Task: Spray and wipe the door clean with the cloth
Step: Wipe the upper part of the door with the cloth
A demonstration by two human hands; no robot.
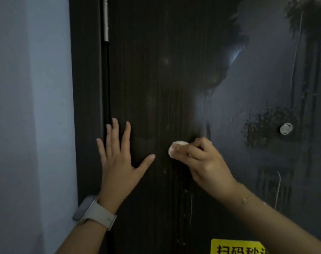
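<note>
Seemingly cloth (176, 146) half-hidden under right hand (203, 162)

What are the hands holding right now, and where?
The right hand grips a bunched white cloth against the door. The left hand holds nothing.

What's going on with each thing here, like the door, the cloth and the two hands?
door: shut against its frame, wet with droplets and streaks on the right part.
cloth: bunched small, pressed to the door.
right hand: fingers curled round the cloth.
left hand: flat on the door, fingers spread.
peephole: droplets around it.
yellow sticker: stuck low on the door, partly out of view.
watch: worn on the left wrist.
</note>
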